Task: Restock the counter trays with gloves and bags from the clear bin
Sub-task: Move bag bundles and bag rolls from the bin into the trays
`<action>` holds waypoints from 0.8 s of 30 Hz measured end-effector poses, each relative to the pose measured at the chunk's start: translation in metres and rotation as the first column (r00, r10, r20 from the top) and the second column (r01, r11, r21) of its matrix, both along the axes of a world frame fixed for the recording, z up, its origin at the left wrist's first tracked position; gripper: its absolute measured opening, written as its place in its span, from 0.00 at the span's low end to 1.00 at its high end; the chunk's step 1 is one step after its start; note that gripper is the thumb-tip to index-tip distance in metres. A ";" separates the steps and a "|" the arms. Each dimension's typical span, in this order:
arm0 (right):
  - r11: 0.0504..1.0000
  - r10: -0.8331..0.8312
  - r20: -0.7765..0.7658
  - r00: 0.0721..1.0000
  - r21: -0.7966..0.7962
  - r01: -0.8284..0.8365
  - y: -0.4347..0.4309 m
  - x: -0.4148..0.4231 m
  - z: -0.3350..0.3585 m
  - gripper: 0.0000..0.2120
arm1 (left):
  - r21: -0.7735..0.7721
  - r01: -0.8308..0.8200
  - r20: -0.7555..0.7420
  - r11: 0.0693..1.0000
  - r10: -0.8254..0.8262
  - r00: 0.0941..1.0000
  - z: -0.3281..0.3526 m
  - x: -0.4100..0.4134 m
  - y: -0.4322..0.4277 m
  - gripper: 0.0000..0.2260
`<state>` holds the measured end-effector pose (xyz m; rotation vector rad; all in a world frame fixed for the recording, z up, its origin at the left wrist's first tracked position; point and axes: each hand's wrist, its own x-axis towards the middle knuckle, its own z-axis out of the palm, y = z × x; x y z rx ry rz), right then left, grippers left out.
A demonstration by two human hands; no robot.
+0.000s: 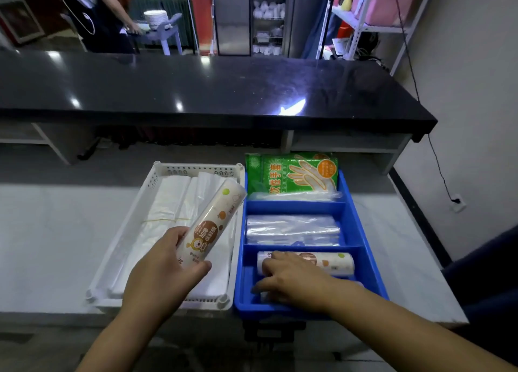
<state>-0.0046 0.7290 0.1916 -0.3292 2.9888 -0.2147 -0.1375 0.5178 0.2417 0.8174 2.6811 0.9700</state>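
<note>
Fingers of the left hand (165,262) are clamped around a printed roll (214,223), held tilted above the white tray (123,239) of folded bags. Fingers of the right hand (291,280) are spread flat in the blue tray (364,248), touching a second roll (322,262) in its nearest compartment. Beyond them, clear bags (291,230) are seen, then a green glove pack (294,175).
</note>
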 end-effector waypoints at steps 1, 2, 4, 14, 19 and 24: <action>1.000 -0.002 0.002 1.000 0.005 0.002 -0.003 -0.002 0.000 0.13 | -0.008 0.012 -0.001 1.000 -0.012 1.000 0.001 -0.002 -0.002 0.23; 1.000 -0.013 0.012 1.000 0.012 0.013 -0.005 -0.003 -0.001 0.12 | -0.014 0.022 0.000 1.000 -0.022 1.000 0.001 -0.003 -0.004 0.23; 0.998 -0.037 0.023 0.999 0.050 0.036 -0.009 -0.006 0.000 0.11 | -0.021 0.038 -0.002 0.999 -0.038 0.999 0.001 -0.005 -0.006 0.23; 0.775 -0.554 -0.060 0.830 -0.403 0.487 -0.002 0.032 0.043 0.22 | -0.057 0.165 -0.043 0.985 -0.168 0.985 0.001 -0.011 0.005 0.23; 0.661 -0.721 -0.111 0.684 -0.407 0.631 0.011 0.062 0.036 0.26 | -0.115 0.309 0.005 0.944 -0.310 0.951 0.001 0.000 0.029 0.20; 0.486 -0.849 -0.162 0.503 -0.614 0.622 0.025 0.087 0.041 0.18 | -0.172 0.483 -0.001 0.858 -0.491 0.871 -0.006 0.015 0.053 0.24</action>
